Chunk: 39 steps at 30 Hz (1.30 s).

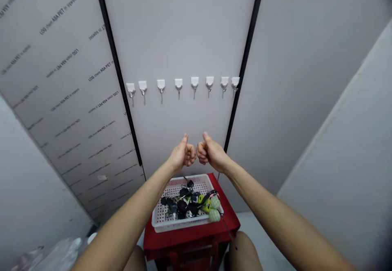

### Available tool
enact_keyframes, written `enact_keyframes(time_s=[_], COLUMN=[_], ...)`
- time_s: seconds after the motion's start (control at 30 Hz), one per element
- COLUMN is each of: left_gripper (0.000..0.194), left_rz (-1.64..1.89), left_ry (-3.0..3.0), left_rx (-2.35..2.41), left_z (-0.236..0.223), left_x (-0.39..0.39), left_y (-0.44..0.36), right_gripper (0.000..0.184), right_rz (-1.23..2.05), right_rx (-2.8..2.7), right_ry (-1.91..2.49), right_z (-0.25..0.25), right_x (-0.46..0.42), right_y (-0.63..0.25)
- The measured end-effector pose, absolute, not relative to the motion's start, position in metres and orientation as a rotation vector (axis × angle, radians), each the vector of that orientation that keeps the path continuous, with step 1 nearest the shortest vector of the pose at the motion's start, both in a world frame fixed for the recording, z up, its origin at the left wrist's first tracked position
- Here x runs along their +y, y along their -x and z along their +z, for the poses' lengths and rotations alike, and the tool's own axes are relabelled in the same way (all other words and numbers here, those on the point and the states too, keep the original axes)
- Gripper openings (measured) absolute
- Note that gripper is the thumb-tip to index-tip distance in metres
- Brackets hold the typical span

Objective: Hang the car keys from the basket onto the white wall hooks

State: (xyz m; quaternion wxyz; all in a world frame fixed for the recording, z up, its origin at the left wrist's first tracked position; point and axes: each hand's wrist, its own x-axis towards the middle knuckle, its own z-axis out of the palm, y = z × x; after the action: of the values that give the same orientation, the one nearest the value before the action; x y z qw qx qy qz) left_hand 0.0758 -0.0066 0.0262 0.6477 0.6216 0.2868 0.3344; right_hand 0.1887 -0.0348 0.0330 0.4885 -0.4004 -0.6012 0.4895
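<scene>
My left hand (183, 153) and my right hand (212, 152) are held up side by side with a narrow gap between them. Both have the thumb pointing up and the other fingers curled in, with nothing in them. Below the hands, a white perforated plastic basket (171, 225) holds a pile of keys (182, 203) with dark fobs. At its right side lie yellow-green pieces and pale green round pendants (214, 215). Above the hands, a row of several white adhesive hooks (194, 82) is fixed to the wall, with nothing hanging on them.
The basket stands on a red cloth-covered stand (228, 218) between my knees. Black strips (118, 64) frame the middle wall panel (180, 25). Printed lettering covers the left panel (67, 99). Clear plastic bags (58, 256) lie at the lower left.
</scene>
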Motion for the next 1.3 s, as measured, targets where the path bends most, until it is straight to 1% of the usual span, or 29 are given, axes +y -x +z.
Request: enact_keyframes(time_s=[0.13,0.23,0.33,0.4,0.47,0.6,0.67,0.73,0.8,0.87,1.0,1.1,1.2,1.3], left_gripper=[0.033,0.021,0.022,0.024,0.025,0.034,0.031,0.026,0.026,0.025,0.029,0.03,0.028,0.029], left_rz=[0.68,0.558,0.408,0.355,0.35,0.351,0.373,0.45,0.562,0.644,0.792,0.966,1.032,0.933], left_ry=[-1.648,-1.946,-2.169,-2.303,-2.395,-2.402,-2.347,-2.241,-2.134,-2.09,-2.049,-1.905,-1.706,-1.646], left_rx=[0.941,1.115,1.178,1.13,1.05,1.008,1.003,0.986,0.952,0.904,0.891,0.824,0.767,0.727], left_z=[-0.025,-0.071,-0.103,-0.113,-0.116,-0.113,-0.106,-0.095,-0.076,-0.052,-0.004,0.016,0.015,0.0], left_x=[-0.009,-0.014,-0.023,-0.03,-0.037,-0.044,-0.042,-0.037,-0.029,-0.023,-0.017,-0.016,-0.017,-0.019], left_y=[-0.072,-0.067,-0.065,-0.065,-0.064,-0.054,-0.049,-0.045,-0.045,-0.049,-0.065,-0.078,-0.089,-0.105], right_gripper=[0.035,0.028,0.029,0.029,0.027,0.017,0.013,0.013,0.016,0.019,0.022,0.026,0.028,0.031], right_rz=[0.855,0.722,0.51,0.407,0.382,0.425,0.542,0.716,0.88,0.954,0.924,0.881,0.784,0.691], right_rx=[-1.873,-2.209,-2.406,-2.458,-2.498,-2.463,-2.339,-2.169,-2.034,-1.93,-1.726,-1.61,-1.382,-1.186], right_ry=[1.36,1.594,1.672,1.688,1.695,1.616,1.587,1.543,1.436,1.305,1.147,1.067,1.0,0.952], right_z=[-0.011,-0.05,-0.073,-0.077,-0.076,-0.072,-0.07,-0.065,-0.058,-0.049,-0.03,-0.014,0.009,0.042], right_x=[-0.037,-0.045,-0.053,-0.056,-0.056,-0.059,-0.061,-0.062,-0.062,-0.061,-0.059,-0.059,-0.054,-0.045], right_y=[-0.21,-0.226,-0.23,-0.227,-0.223,-0.219,-0.219,-0.219,-0.217,-0.213,-0.203,-0.202,-0.208,-0.218])
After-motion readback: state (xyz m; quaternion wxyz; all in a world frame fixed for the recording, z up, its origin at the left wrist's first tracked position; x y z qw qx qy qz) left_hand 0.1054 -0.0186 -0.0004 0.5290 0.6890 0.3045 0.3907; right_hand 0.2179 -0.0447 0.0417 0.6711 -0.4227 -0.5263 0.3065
